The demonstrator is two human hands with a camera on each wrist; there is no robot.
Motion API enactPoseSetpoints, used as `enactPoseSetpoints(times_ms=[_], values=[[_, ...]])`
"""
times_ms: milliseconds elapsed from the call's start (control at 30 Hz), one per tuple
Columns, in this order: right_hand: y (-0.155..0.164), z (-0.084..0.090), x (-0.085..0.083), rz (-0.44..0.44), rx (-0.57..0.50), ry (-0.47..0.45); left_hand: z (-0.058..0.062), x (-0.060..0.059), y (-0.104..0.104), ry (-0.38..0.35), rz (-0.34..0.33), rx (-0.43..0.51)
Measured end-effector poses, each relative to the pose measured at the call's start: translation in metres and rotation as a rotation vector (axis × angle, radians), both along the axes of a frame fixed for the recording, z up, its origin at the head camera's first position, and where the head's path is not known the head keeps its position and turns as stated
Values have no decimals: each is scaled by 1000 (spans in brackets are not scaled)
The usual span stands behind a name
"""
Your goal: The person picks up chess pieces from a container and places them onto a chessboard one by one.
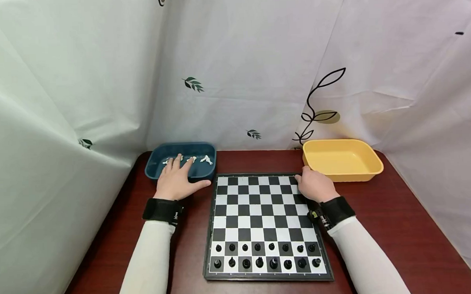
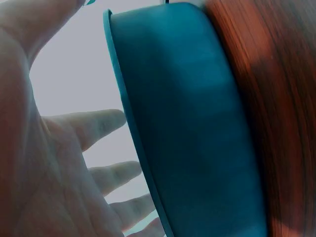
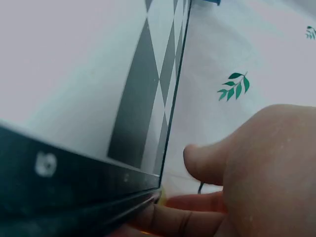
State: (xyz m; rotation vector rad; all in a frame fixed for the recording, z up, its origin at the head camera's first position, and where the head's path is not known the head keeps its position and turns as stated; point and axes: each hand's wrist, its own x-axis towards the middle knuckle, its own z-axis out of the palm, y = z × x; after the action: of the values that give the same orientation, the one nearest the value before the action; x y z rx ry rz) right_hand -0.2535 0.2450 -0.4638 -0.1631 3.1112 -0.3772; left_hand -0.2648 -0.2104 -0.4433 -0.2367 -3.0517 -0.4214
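A black and white chessboard (image 1: pixel 262 207) lies on the table, with black pieces (image 1: pixel 264 255) lined up on its two nearest rows. My left hand (image 1: pixel 177 178) rests on the near rim of a blue tray (image 1: pixel 153 166), its straight, spread fingers reaching in toward several white pieces (image 1: pixel 206 159). The left wrist view shows the tray wall (image 2: pixel 197 123) beside my flat left hand (image 2: pixel 59 163), which holds nothing. My right hand (image 1: pixel 315 185) sits at the board's far right corner with its fingers curled. In the right wrist view, that hand (image 3: pixel 261 168) has thumb and fingers against the board's edge (image 3: pixel 74 74).
A yellow tray (image 1: pixel 340 160) with nothing in it stands at the back right, just beyond my right hand. The dark red table (image 1: pixel 401 227) is enclosed by white curtains with leaf prints on the left, back and right.
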Motion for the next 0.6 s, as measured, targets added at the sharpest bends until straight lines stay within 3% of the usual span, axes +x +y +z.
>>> enactPoseSetpoints(times_ms=[267, 600], values=[[11, -6, -4, 33, -94, -112, 6, 4, -8, -23, 23, -33], [12, -6, -6, 50, -95, -143, 5, 3, -9, -23, 37, -85]])
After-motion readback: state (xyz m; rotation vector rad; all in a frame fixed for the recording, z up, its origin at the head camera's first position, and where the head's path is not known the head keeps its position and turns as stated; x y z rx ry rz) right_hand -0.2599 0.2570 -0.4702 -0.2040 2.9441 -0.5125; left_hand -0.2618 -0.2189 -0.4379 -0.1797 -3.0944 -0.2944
